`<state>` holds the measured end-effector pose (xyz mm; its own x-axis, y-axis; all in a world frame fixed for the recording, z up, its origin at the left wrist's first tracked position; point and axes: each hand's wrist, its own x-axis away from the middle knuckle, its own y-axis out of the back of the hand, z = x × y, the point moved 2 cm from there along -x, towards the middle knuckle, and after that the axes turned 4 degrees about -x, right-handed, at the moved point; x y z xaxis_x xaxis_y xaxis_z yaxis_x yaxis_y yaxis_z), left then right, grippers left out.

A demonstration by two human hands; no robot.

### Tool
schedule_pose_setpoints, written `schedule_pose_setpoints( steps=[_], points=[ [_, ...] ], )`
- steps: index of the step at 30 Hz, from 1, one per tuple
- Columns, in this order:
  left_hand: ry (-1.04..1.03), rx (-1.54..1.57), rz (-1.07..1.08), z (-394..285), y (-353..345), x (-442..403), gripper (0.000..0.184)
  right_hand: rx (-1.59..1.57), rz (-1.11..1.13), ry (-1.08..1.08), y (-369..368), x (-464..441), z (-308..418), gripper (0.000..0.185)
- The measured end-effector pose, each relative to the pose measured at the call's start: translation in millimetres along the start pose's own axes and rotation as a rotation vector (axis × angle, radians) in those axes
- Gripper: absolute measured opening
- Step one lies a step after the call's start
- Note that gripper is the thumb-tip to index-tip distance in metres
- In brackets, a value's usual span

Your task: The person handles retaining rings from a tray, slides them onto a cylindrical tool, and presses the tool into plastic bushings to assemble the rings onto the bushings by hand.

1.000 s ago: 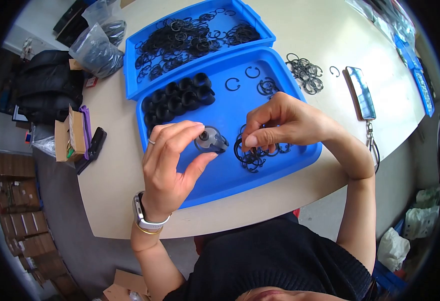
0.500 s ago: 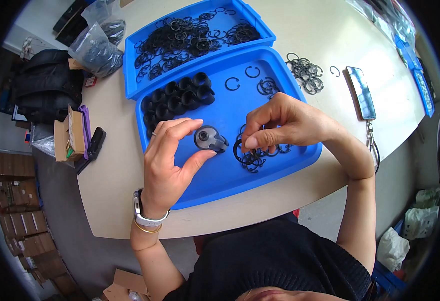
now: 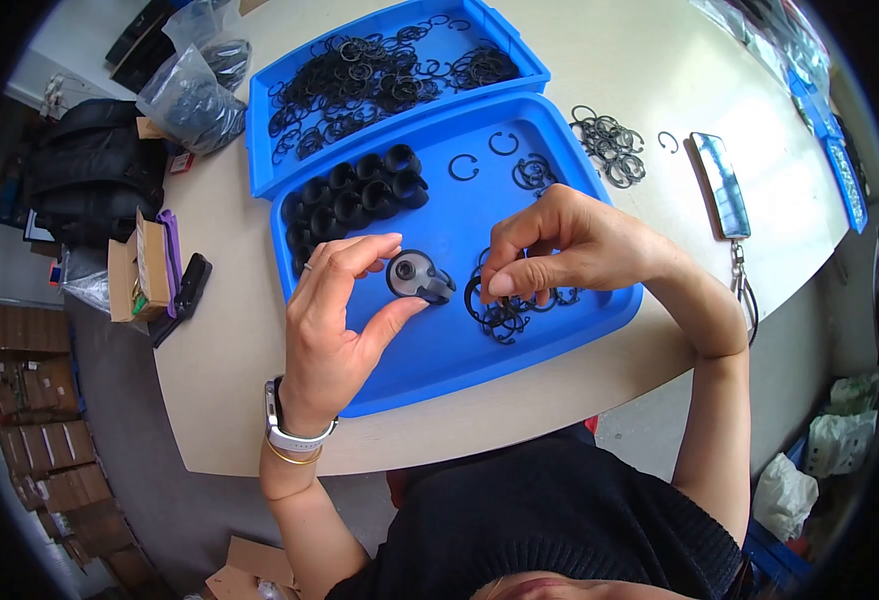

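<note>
My left hand (image 3: 344, 305) is open, thumb and fingers spread around the left side of a round grey-and-black part (image 3: 415, 274) that rests in the front blue tray (image 3: 399, 385). The thumb tip is at the part's lower edge, and whether it touches cannot be told. Just right of the part, my right hand (image 3: 539, 255) pinches a black ring (image 3: 473, 298) between thumb and forefinger, above a heap of black open rings (image 3: 507, 322). Rows of black cups (image 3: 350, 208) stand at the tray's back left. Two loose rings lie behind, one a C-shaped ring (image 3: 463, 167).
Behind is a second blue tray (image 3: 259, 150) with many black rings. To the right lie a ring pile (image 3: 609, 147) and a phone (image 3: 721, 187) with a strap. A small open carton (image 3: 140, 270), a black backpack (image 3: 99, 172) and a plastic bag (image 3: 194, 105) are on the left.
My left hand has shifted slightly left and down, its fingers drawn away from the top of the grey-and-black part. My right hand has barely moved and still pinches the ring.
</note>
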<state>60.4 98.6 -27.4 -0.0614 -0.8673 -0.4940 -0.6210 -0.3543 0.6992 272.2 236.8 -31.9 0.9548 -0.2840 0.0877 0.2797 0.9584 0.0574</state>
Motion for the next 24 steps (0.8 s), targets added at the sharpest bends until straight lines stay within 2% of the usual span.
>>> schedule_pose_setpoints(
  steps=[14,19,24],
  points=[
    [-0.002,-0.026,0.006,0,1,0,0.059,0.008,0.005,-0.003,0,0,2,0.028],
    [0.004,-0.016,-0.024,-7,6,-2,0.059,0.008,0.022,0.066,0,0,2,0.020],
    [-0.025,-0.048,-0.081,-16,13,2,0.056,-0.023,0.039,0.047,0,-1,2,0.015]
  ],
)
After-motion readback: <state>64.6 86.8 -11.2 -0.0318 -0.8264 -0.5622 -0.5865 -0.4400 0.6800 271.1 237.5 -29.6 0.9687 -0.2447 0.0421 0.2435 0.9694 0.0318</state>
